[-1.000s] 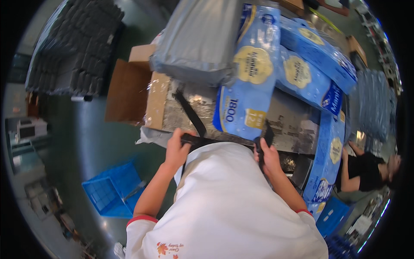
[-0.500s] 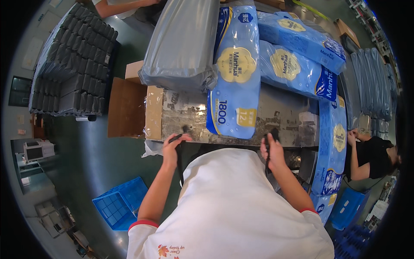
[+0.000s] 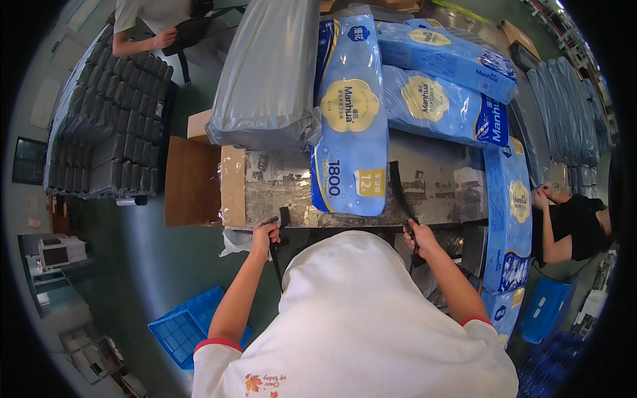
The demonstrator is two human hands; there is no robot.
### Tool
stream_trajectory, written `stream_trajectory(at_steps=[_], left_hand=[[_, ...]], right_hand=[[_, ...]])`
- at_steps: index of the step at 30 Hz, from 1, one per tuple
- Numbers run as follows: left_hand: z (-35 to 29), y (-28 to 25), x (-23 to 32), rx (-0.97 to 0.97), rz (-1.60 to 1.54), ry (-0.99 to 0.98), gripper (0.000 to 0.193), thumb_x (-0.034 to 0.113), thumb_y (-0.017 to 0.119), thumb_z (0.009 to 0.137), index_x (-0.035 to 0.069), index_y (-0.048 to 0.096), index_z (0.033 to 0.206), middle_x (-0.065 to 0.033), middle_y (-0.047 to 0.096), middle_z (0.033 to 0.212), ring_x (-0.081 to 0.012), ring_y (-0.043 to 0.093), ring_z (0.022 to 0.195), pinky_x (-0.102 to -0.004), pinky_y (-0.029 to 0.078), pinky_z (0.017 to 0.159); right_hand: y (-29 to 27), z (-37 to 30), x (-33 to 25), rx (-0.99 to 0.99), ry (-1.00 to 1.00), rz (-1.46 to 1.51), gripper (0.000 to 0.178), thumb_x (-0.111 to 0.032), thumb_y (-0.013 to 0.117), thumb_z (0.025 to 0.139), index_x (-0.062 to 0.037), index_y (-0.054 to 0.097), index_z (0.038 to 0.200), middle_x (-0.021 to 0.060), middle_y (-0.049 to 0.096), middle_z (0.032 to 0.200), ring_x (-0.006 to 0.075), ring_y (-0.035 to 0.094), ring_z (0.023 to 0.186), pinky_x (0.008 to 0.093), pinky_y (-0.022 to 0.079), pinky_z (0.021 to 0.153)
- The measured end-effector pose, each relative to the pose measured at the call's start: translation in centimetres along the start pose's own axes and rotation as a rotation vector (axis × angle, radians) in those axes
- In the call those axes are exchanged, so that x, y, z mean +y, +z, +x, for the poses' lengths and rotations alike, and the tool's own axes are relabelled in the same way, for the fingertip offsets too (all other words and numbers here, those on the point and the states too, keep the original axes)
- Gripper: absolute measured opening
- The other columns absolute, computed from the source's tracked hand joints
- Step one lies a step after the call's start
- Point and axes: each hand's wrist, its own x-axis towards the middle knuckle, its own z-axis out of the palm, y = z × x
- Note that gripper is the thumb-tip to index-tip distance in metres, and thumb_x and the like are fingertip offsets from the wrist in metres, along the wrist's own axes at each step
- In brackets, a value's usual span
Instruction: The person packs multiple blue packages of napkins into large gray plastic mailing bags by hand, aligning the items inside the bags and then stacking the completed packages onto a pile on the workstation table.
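My left hand [image 3: 267, 233] is closed around a black strap [image 3: 275, 257] in front of the table's left part. A short end of it sticks up beside my fingers, and the rest hangs down beside my white shirt. My right hand [image 3: 419, 239] grips a second black strap [image 3: 397, 189], whose free end reaches up over the table edge. Between my hands, a long blue plastic-wrapped pack [image 3: 352, 156] with a pale yellow emblem juts toward me over the worn tabletop [image 3: 424, 179]. What the straps' lower ends join is hidden by my body.
A grey bagged bundle [image 3: 265, 86] and more blue packs [image 3: 434, 109] lie on the table. Beside it are an open cardboard box [image 3: 192, 182], a blue crate [image 3: 189, 328] and stacked grey packages [image 3: 109, 119]. One person [image 3: 159, 30] stands far left; another [image 3: 577, 225] is at right.
The right strap's end now extends forward over the table, and the left strap's end stands up. Both hands sit slightly lower in the picture. The far-left person shows more, holding something dark.
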Motion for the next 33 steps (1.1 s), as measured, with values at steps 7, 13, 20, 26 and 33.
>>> stream_trajectory(at_steps=[7, 13, 20, 26, 33], left_hand=[[0.4, 10.9, -3.4, -0.304, 0.314, 0.052, 0.01, 0.009, 0.055, 0.069, 0.001, 0.051, 0.075, -0.005, 0.051, 0.059, -0.0136, 0.049, 0.054, -0.026, 0.037, 0.051], [-1.5, 12.4, -0.7, -0.32, 0.865, 0.286, 0.015, 0.014, 0.056, 0.068, 0.004, 0.051, 0.077, -0.0102, 0.055, 0.065, -0.0225, 0.054, 0.063, -0.0315, 0.04, 0.06], [-2.4, 12.2, 0.6, -0.456, 1.158, 0.518, 0.024, 0.016, 0.06, 0.066, 0.005, 0.045, 0.083, -0.016, 0.054, 0.068, -0.0341, 0.053, 0.071, -0.039, 0.04, 0.059], [-4.2, 13.2, 1.2, -0.655, 1.275, 0.461, 0.033, 0.014, 0.061, 0.064, 0.003, 0.044, 0.091, -0.0198, 0.056, 0.076, -0.0367, 0.054, 0.075, -0.0407, 0.041, 0.063], [-3.9, 12.4, -0.4, -0.715, 1.186, 0.402, 0.052, 0.016, 0.06, 0.07, -0.002, 0.03, 0.109, -0.0228, 0.055, 0.077, -0.0362, 0.055, 0.078, -0.0419, 0.043, 0.066]], right_hand=[[8.7, 1.1, 1.7, -0.017, -0.56, -0.563, 0.043, -0.04, 0.045, 0.084, 0.001, 0.056, 0.082, 0.0077, 0.056, 0.068, 0.0164, 0.051, 0.06, 0.0287, 0.041, 0.057], [11.1, -2.7, -0.6, -0.121, -0.393, -0.601, 0.045, -0.036, 0.045, 0.084, 0.0074, 0.056, 0.086, 0.0149, 0.059, 0.075, 0.0206, 0.054, 0.071, 0.0312, 0.041, 0.069], [10.5, -2.8, -0.4, -0.201, -0.378, -0.631, 0.042, -0.034, 0.045, 0.085, 0.0059, 0.056, 0.085, 0.0131, 0.059, 0.071, 0.0192, 0.053, 0.065, 0.0318, 0.041, 0.064], [10.6, -1.7, 0.7, -0.204, -0.406, -0.68, 0.032, -0.026, 0.045, 0.084, 0.003, 0.056, 0.08, 0.0142, 0.058, 0.071, 0.0214, 0.054, 0.066, 0.0321, 0.041, 0.064], [11.1, 0.3, 3.0, -0.228, -0.481, -0.667, 0.026, -0.022, 0.041, 0.085, -0.0015, 0.057, 0.08, 0.011, 0.059, 0.075, 0.0207, 0.056, 0.07, 0.0315, 0.042, 0.069]])
